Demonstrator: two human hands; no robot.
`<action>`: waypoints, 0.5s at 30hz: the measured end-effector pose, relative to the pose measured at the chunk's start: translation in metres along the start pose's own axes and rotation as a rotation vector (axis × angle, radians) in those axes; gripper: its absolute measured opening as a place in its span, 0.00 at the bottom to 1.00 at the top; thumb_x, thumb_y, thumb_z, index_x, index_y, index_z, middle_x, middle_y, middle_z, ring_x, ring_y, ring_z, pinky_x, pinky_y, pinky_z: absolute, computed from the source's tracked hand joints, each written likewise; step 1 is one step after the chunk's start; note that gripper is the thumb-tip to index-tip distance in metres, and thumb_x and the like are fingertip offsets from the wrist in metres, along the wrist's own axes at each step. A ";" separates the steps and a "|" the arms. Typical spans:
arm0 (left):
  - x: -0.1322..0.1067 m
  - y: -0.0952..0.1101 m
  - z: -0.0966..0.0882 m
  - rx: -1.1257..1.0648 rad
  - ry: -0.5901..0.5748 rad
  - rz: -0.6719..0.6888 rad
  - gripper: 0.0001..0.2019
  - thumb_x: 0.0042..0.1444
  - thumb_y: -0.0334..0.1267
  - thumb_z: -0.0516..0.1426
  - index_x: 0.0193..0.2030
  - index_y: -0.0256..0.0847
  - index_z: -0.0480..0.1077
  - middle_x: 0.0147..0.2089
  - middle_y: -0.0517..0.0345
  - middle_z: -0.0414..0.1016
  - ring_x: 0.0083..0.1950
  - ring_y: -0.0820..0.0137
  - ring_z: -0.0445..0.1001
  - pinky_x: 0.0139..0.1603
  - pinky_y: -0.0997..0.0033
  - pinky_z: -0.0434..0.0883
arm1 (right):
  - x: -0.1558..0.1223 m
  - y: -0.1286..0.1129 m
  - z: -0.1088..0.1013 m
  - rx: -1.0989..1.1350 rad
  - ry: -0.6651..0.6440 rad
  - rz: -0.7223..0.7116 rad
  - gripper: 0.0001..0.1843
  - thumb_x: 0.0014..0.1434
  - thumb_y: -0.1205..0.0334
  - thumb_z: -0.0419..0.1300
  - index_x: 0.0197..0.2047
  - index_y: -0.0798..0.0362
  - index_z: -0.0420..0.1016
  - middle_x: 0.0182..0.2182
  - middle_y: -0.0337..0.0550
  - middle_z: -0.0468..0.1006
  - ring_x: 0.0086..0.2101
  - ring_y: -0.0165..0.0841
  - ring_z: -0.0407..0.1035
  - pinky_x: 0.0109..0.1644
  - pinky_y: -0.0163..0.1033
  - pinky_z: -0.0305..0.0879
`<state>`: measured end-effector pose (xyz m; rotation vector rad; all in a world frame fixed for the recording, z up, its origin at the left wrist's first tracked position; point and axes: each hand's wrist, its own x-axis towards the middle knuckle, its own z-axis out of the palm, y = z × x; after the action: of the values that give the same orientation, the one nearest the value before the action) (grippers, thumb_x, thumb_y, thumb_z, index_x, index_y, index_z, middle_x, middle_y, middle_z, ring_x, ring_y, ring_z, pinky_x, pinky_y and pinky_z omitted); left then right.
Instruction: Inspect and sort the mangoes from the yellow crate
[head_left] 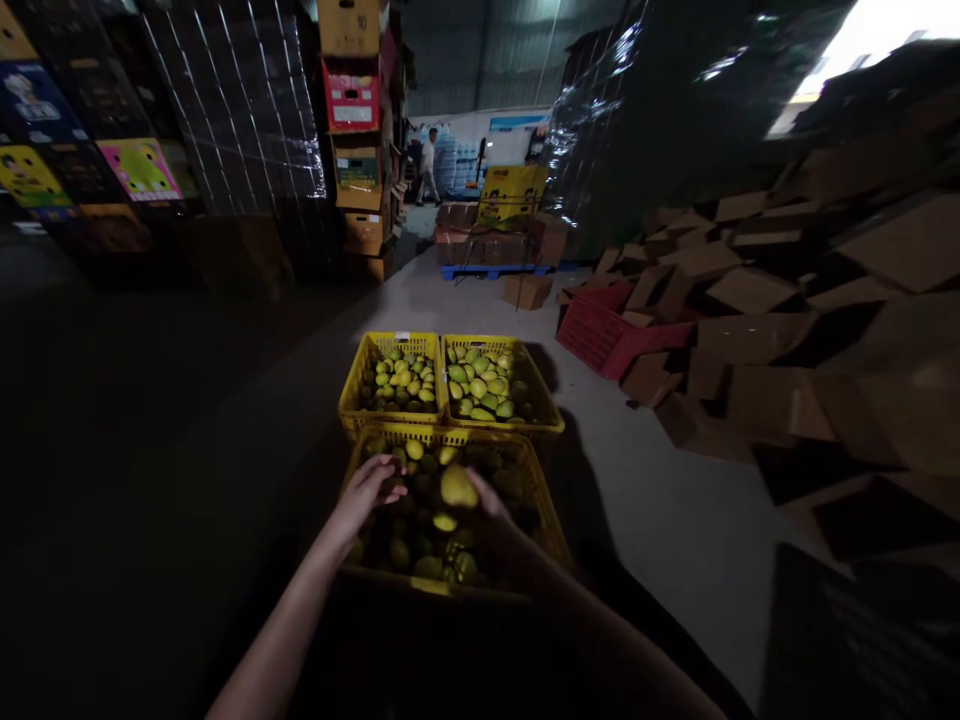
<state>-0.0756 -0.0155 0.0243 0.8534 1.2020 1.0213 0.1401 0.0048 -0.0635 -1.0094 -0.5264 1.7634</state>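
Note:
My right hand [490,500] grips a yellow-green mango [458,487] above the near yellow crate [551,515]. Over the left side of that crate is my left hand [371,488], its fingers bent and apart, with nothing visible in it. Many mangoes lie in the near crate, most of them in deep shadow. Two more yellow crates stand side by side just beyond it. The far left crate [349,395] holds smaller-looking yellow and green mangoes, and the far right crate [546,400] holds larger-looking green ones.
A heap of cardboard boxes [772,340] and a red crate [600,325] lie to the right. Stacked boxes [360,170] rise at the back left. Farther off are a blue pallet [487,270] with boxes and a walking person [428,165].

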 end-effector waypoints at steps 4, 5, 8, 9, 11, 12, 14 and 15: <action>-0.004 0.004 0.001 -0.018 -0.035 0.012 0.19 0.41 0.48 0.61 0.37 0.38 0.69 0.41 0.54 0.75 0.33 0.72 0.75 0.38 0.72 0.70 | 0.031 -0.049 -0.008 0.025 0.049 -0.103 0.08 0.52 0.58 0.54 0.38 0.48 0.66 0.39 0.41 0.77 0.42 0.32 0.73 0.51 0.40 0.67; -0.003 0.003 0.001 -0.014 -0.034 0.014 0.19 0.41 0.48 0.61 0.37 0.38 0.69 0.41 0.54 0.75 0.33 0.71 0.75 0.39 0.72 0.70 | 0.031 -0.051 -0.009 0.016 0.036 -0.097 0.07 0.52 0.60 0.54 0.36 0.49 0.66 0.38 0.42 0.77 0.40 0.32 0.74 0.50 0.41 0.67; 0.001 -0.002 0.002 0.033 -0.029 0.010 0.17 0.43 0.47 0.60 0.37 0.38 0.70 0.39 0.55 0.75 0.32 0.71 0.75 0.37 0.73 0.69 | 0.020 -0.036 -0.009 -0.036 -0.053 -0.035 0.08 0.48 0.65 0.58 0.35 0.53 0.69 0.37 0.48 0.78 0.36 0.36 0.75 0.48 0.46 0.68; 0.002 -0.005 0.002 0.051 -0.031 0.010 0.16 0.44 0.47 0.59 0.37 0.38 0.70 0.39 0.55 0.76 0.32 0.72 0.75 0.37 0.73 0.69 | 0.014 -0.027 -0.008 -0.054 -0.085 -0.010 0.10 0.47 0.66 0.59 0.36 0.54 0.70 0.37 0.50 0.78 0.35 0.37 0.76 0.47 0.48 0.68; 0.004 -0.007 0.004 0.084 -0.040 0.014 0.15 0.45 0.46 0.59 0.37 0.39 0.70 0.38 0.55 0.76 0.31 0.72 0.75 0.35 0.74 0.69 | 0.004 -0.013 -0.006 -0.084 -0.129 0.038 0.13 0.45 0.64 0.62 0.37 0.56 0.72 0.37 0.52 0.79 0.34 0.40 0.76 0.46 0.50 0.68; 0.004 -0.008 0.005 0.099 -0.047 0.014 0.14 0.46 0.45 0.58 0.37 0.39 0.71 0.38 0.55 0.76 0.31 0.72 0.75 0.35 0.74 0.68 | 0.000 -0.009 -0.005 -0.108 -0.143 0.048 0.15 0.44 0.63 0.63 0.37 0.57 0.73 0.36 0.52 0.79 0.34 0.40 0.76 0.45 0.50 0.68; 0.003 -0.008 0.006 0.119 -0.059 0.009 0.12 0.47 0.44 0.58 0.36 0.39 0.71 0.38 0.56 0.76 0.30 0.72 0.75 0.34 0.74 0.68 | -0.007 -0.007 -0.006 -0.172 -0.166 0.031 0.17 0.42 0.62 0.65 0.38 0.57 0.74 0.36 0.51 0.79 0.34 0.39 0.76 0.43 0.46 0.69; 0.003 -0.008 0.007 0.126 -0.058 0.007 0.11 0.47 0.43 0.58 0.36 0.39 0.70 0.37 0.56 0.76 0.30 0.72 0.75 0.34 0.75 0.68 | -0.009 -0.009 -0.008 -0.201 -0.168 0.006 0.18 0.41 0.63 0.66 0.38 0.57 0.74 0.36 0.50 0.79 0.34 0.38 0.76 0.41 0.44 0.69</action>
<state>-0.0676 -0.0151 0.0172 0.9800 1.2239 0.9278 0.1527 -0.0010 -0.0579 -1.0044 -0.8207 1.8370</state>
